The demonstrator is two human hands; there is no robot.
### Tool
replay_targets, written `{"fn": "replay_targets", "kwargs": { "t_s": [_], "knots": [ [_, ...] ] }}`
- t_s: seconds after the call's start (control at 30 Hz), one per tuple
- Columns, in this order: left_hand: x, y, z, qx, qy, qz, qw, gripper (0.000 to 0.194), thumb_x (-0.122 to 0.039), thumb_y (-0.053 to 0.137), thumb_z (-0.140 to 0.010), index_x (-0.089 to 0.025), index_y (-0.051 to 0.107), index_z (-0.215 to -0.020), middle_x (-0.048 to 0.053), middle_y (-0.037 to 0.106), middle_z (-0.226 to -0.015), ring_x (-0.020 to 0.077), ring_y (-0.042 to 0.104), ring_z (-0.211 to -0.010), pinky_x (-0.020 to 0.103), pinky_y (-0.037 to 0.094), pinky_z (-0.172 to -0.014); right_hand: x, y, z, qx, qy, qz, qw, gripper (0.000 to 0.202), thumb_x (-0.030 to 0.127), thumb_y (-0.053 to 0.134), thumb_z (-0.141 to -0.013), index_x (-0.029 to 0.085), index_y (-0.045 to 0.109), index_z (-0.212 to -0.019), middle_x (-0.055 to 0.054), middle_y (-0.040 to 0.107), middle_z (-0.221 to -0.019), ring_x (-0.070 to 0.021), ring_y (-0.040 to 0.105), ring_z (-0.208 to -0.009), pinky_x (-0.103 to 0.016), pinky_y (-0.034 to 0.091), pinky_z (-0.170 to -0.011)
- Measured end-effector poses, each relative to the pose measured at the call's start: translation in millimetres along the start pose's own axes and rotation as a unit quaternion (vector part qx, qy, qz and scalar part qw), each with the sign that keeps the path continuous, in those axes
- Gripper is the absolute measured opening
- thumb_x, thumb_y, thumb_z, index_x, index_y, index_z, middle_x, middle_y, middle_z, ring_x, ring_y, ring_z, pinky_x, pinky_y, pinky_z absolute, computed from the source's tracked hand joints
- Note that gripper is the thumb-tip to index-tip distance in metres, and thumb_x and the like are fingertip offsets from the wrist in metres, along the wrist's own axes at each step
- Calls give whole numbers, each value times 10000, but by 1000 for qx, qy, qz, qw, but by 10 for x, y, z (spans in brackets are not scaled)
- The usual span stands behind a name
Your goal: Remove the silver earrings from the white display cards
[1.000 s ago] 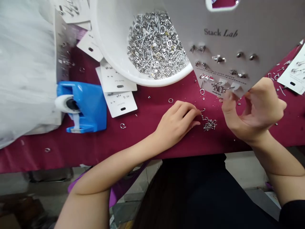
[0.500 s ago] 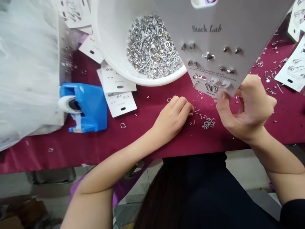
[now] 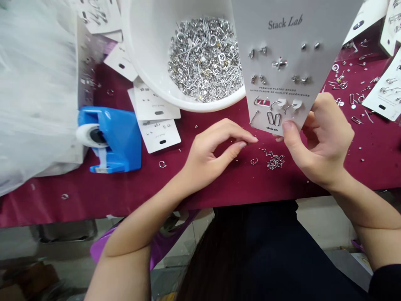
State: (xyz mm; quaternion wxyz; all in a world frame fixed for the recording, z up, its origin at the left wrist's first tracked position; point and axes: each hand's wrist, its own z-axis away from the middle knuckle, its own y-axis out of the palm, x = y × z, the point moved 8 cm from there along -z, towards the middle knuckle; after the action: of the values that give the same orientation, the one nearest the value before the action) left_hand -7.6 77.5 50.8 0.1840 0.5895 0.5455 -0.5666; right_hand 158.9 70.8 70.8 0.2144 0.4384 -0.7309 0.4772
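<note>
My right hand point(image 3: 326, 142) holds a grey-white earring card point(image 3: 282, 79) by its lower right edge, thumb on the front and fingers behind. The card bears "Stack Lab" lettering, rows of studs, and hoops and a short chain piece near the bottom. Just left of the card's lower corner is my left hand point(image 3: 211, 154), thumb and forefinger pinched together low over the table. Whatever lies between those fingertips is too small to make out. A little pile of silver earring pieces point(image 3: 275, 161) rests below the card, with an open ring point(image 3: 254, 161) beside it.
A white tub point(image 3: 191, 105) full of silver jewellery stands behind my left hand. Left of it are a blue tape dispenser point(image 3: 123, 140), stacked earring cards point(image 3: 164, 140) and a large plastic bag point(image 3: 34, 96). More cards point(image 3: 384, 94) and loose pieces lie at right on the maroon cloth point(image 3: 150, 188).
My left hand has turned and lifted from the cloth into a pinch; the small piece at its fingertips no longer shows there. The card has tilted and shifted, facing me more squarely.
</note>
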Motion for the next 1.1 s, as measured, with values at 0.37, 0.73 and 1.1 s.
{"fn": "replay_targets", "kwargs": {
  "t_s": [0.37,0.73,1.1],
  "knots": [
    [-58,-113,97,-98,32,-57,993,58,-233,678,-911,-261,707,-952,-15,747,-846,128,671,-763,303,566,-683,142,142,78,62,-16,-34,997,264,78,533,-880,228,562,-1096,10,684,-898,-88,693,-692,-190,564,-605],
    [-161,4,91,-84,72,-152,982,69,-344,656,-928,-282,646,-899,-21,687,-795,152,643,-769,384,523,-734,296,280,175,85,-79,6,993,288,50,526,-887,181,518,-1143,25,674,-809,-83,680,-622,-160,552,-566],
    [-109,5,128,-91,41,-183,978,190,-446,579,-947,-307,664,-851,12,598,-700,197,571,-719,433,517,-639,329,309,202,103,-107,25,989,379,74,524,-899,229,505,-1244,3,709,-895,-101,690,-677,-180,574,-599]
  ]
}}
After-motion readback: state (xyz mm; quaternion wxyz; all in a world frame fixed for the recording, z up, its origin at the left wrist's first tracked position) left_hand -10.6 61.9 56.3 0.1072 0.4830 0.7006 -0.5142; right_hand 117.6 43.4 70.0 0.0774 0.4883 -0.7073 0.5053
